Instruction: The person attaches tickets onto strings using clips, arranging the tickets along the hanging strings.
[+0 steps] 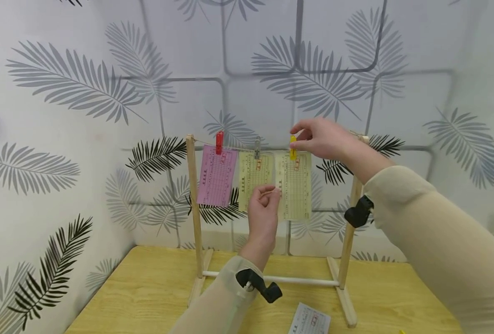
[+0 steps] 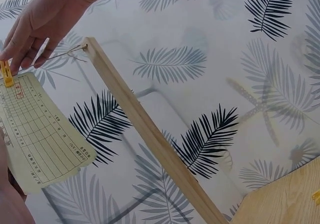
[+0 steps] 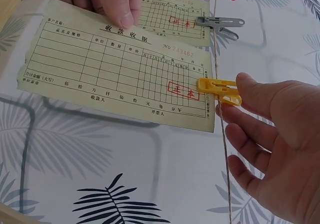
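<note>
My right hand (image 1: 323, 138) pinches a yellow clothespin (image 3: 219, 88) between thumb and forefinger, at the string (image 3: 223, 149). The clothespin's tip grips the printed end of a pale yellow receipt slip (image 1: 297, 195) that hangs from the string. Lower down, my left hand (image 1: 263, 213) pinches that slip at its left edge, with the thumb on the printed face. To the left, a second pale yellow slip (image 1: 251, 174) hangs from a grey clothespin (image 1: 257, 148), partly hidden by my left hand. A pink slip (image 1: 217, 178) hangs from a red clothespin (image 1: 219, 143).
The string spans a wooden rack with a left post (image 1: 193, 195), a right post (image 1: 349, 236) and a white crossbar (image 1: 288, 280). It stands on a wood-grain table (image 1: 146, 287) before a leaf-patterned backdrop. A white printed slip (image 1: 309, 320) lies near the front.
</note>
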### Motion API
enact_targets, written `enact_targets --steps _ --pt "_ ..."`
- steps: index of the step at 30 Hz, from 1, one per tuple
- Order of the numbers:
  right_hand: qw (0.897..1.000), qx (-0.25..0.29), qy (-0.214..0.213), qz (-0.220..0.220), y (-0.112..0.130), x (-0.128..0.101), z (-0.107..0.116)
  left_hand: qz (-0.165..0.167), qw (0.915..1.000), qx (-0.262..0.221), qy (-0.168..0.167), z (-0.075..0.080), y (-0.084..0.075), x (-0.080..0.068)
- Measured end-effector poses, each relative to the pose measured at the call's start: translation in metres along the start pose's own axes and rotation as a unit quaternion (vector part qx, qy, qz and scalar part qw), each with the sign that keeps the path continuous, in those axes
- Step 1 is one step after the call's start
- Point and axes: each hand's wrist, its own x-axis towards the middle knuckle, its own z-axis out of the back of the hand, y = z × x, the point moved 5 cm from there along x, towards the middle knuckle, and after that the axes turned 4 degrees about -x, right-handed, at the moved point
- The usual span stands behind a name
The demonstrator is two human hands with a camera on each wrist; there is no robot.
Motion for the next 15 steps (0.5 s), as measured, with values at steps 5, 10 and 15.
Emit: enact_targets --steps 5,10,15 --pt "1.000 -0.023 -0.019 -0.002 0.002 -0.003 -0.001 -0.003 1.0000 -0.006 0.003 0.002 0.000 -0.002" --pt "0.998 -0.035 -0.056 0.008 0.002 -0.016 -0.001 -0.007 1.0000 -0.005 0.003 0.006 0.002 -0.005" --pt "0.993 -0.033 -0.109 0.022 0.001 -0.037 0.003 -0.016 0.9999 -0.002 -0.001 0.013 0.003 -0.010"
